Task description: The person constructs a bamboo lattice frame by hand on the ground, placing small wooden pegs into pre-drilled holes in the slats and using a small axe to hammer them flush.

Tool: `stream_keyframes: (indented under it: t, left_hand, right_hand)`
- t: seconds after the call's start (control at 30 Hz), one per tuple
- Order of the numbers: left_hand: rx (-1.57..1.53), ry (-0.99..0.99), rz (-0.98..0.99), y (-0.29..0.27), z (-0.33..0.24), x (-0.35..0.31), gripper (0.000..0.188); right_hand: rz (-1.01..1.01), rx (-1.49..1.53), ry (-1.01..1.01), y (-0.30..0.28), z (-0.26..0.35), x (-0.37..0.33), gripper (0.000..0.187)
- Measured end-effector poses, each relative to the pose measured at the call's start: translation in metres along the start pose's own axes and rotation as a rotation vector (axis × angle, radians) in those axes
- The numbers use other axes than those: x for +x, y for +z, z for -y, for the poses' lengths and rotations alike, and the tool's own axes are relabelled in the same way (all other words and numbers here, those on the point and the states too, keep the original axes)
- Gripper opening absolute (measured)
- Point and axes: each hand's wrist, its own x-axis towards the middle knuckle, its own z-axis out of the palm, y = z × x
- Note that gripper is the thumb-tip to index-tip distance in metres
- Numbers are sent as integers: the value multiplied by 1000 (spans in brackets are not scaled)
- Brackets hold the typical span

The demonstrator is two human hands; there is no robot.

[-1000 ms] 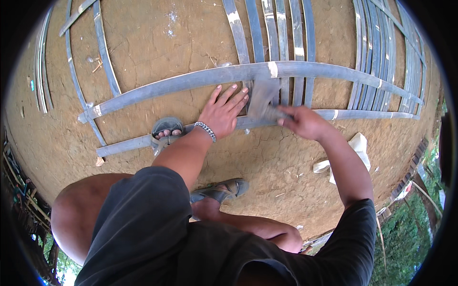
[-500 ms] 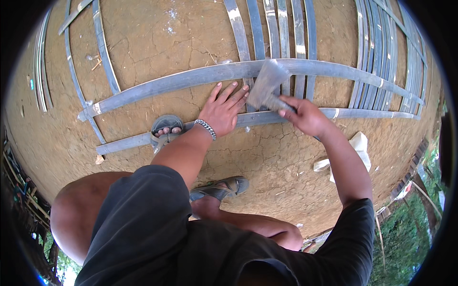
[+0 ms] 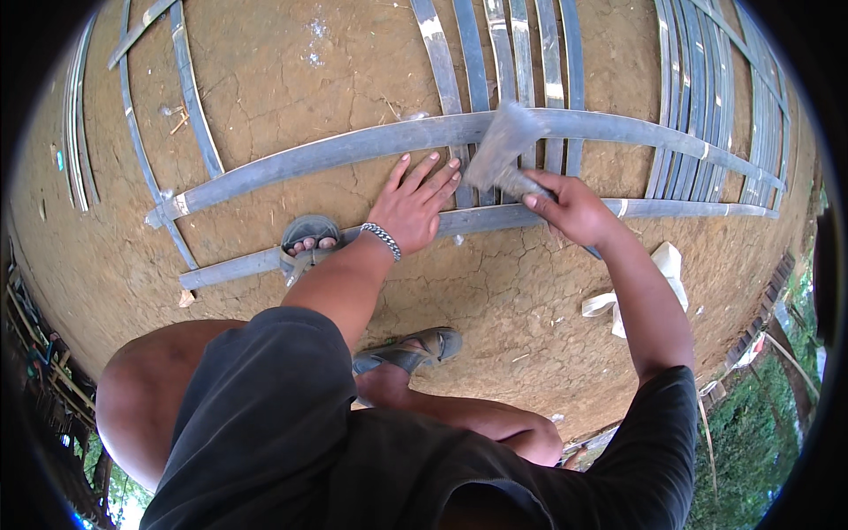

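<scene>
My right hand (image 3: 572, 210) grips the handle of a hatchet (image 3: 503, 146), whose broad grey head is blurred by motion. That head hangs over the crossing of a long bamboo slat (image 3: 353, 144) and several thinner upright slats (image 3: 477, 71). Just left of it, my left hand (image 3: 417, 201) lies with fingers spread, between the long slat and a second, nearer long slat (image 3: 238, 268). Its fingertips reach close to one upright slat; whether they press on it cannot be made out. A metal chain bracelet (image 3: 382, 238) circles the left wrist.
My sandalled foot (image 3: 309, 237) rests at the nearer slat, and the other sandal (image 3: 411, 349) stands behind it. More bamboo slats (image 3: 693, 97) lie in rows at the right, with crossed slats (image 3: 190, 79) at far left. A white cloth-like scrap (image 3: 670, 269) is on the cracked earth (image 3: 495, 291).
The hatchet and my right hand have shifted slightly right, the head tipping up a little. My left hand and the slats have stayed in place.
</scene>
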Motion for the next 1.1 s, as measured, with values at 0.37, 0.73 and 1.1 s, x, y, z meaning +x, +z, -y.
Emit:
stream_keyframes:
  t: [0.37, 0.73, 1.1]
  left_hand:
    - [12, 11, -17, 2, 0, 0, 61]
    - [19, -15, 49, 2, 1, 0, 42]
    - [43, -8, 35, 0, 2, -1, 62]
  right_hand:
    - [-89, -116, -54, -4, 12, -2, 53]
    - [-18, -508, -224, 8, 36, 0, 46]
    - [-271, -469, -284, 21, 12, -33, 43]
